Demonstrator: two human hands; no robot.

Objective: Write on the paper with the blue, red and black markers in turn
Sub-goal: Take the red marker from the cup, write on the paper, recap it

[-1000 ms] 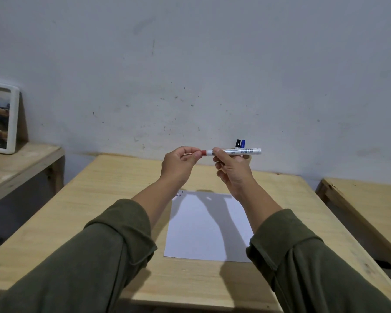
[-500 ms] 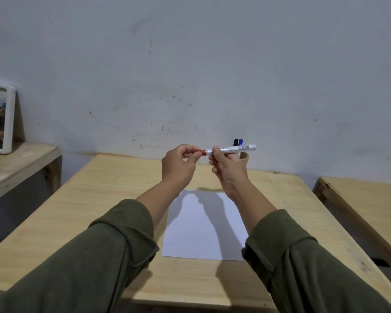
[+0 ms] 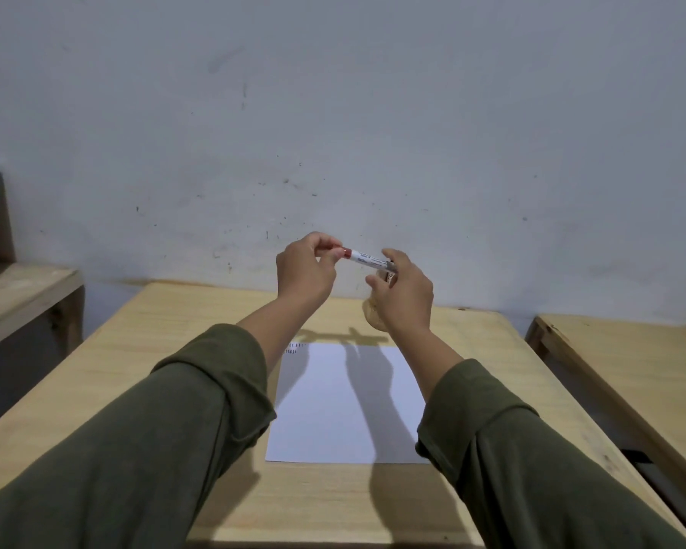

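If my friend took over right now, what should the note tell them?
Left hand: pinching the red cap end of the red marker, held up over the desk.
Right hand: holding the marker's barrel.
Paper: flat on the wooden desk, with small dark marks at its far left corner.
Holder: behind the right hand, mostly hidden; other markers not visible.
Left: write with red, then whichever colours remain.

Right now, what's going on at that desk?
A person holds the red marker up over the desk with both hands. The left hand pinches its red cap end; the right hand grips the barrel. It looks like the cap is being pulled off or pushed on; I cannot tell which. The paper lies flat below, with a few small marks at its top left corner.
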